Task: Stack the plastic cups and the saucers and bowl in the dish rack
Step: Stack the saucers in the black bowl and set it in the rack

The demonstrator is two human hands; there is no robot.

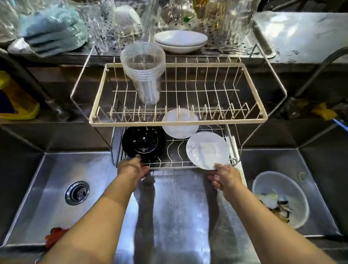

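On the lower tier of the dish rack (235, 150), a white saucer (208, 150) is gripped at its near edge by the right hand (226, 177) and held tilted. The black bowl (143, 142) is touched at its near rim by the left hand (131, 168), fingers curled. A second saucer (179, 123) lies behind. Stacked plastic cups (145, 72) stand on the upper tier.

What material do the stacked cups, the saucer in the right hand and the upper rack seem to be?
Cups: clear thin plastic, see-through. Saucer: glossy white, likely ceramic or melamine. Upper rack: cream-coated wire, probably metal beneath.
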